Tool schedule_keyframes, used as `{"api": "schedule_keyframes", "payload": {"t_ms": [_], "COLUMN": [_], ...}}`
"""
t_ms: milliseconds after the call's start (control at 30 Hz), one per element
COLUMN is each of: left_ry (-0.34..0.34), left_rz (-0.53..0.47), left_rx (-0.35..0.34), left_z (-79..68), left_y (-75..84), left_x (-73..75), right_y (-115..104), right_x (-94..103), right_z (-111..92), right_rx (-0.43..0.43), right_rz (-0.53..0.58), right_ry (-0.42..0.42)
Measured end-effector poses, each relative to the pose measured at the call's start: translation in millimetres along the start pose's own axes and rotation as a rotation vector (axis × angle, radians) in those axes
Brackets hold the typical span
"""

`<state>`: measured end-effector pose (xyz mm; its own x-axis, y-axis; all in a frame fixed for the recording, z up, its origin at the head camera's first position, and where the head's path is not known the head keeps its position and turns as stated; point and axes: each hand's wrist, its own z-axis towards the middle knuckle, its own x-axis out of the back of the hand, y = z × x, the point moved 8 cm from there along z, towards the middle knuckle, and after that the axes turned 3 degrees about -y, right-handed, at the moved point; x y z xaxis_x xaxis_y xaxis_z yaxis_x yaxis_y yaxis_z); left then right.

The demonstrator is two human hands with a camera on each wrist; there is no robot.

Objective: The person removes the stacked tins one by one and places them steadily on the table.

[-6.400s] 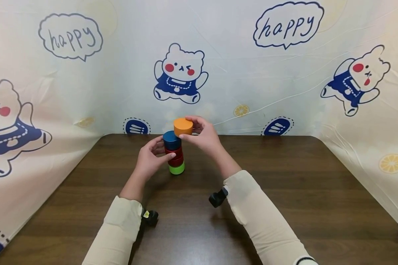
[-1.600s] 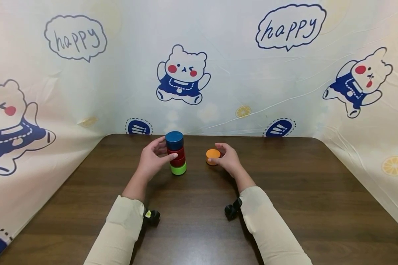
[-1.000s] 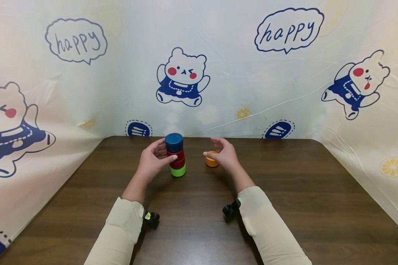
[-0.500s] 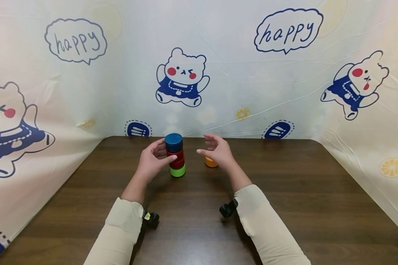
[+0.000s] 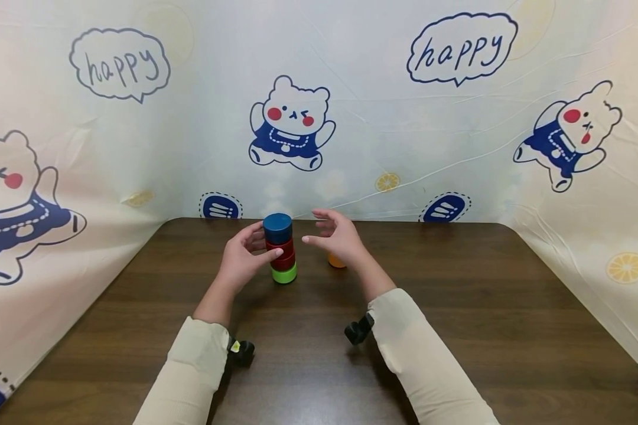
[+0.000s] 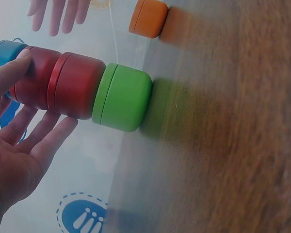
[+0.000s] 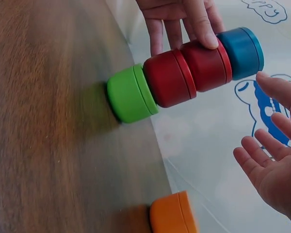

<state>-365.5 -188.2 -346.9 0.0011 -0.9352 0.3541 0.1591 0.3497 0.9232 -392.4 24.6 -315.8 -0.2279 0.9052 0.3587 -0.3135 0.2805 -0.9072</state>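
Observation:
A tower of small round lidded jars stands upright on the table: a green jar (image 6: pixel 123 97) at the bottom, two red jars (image 7: pixel 169 77) above it and a blue jar (image 5: pixel 277 228) on top. My left hand (image 5: pixel 243 257) holds the tower at the red jars, thumb on the near side of the upper one and fingers round the back. My right hand (image 5: pixel 337 237) is open and holds nothing, its thumb and fingers spread just right of the blue jar. Partly hidden behind that hand in the head view, an orange jar (image 7: pixel 172 213) stands on the table.
The brown wooden table (image 5: pixel 298 354) reaches back to a printed cloth backdrop (image 5: pixel 372 118) with bears and lettering. A small black camera (image 5: pixel 241 352) sits on the left wrist and another black camera (image 5: pixel 359 329) on the right.
Earlier my right hand held the orange jar beside the blue one, then stood it on the table and let go. Since then it has moved up and left toward the blue jar.

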Motion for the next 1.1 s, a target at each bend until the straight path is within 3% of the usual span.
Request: {"api": "schedule_keyframes", "payload": {"t_ms": [467, 1100], "left_ry": [-0.001, -0.008], "left_rz": [0.0, -0.01], "left_rx": [0.005, -0.058], "left_z": [-0.2, -2.8], "left_y": [0.7, 6.9], "left_x": [-0.1, -0.8], "right_y": [-14.4, -27.6], "right_x": [-14.4, -40.9], "right_z": [4.9, 10.7], "right_rx": [0.032, 0.067], "right_rz": [-0.029, -0.01], "right_ry": [-0.056, -0.127]}}
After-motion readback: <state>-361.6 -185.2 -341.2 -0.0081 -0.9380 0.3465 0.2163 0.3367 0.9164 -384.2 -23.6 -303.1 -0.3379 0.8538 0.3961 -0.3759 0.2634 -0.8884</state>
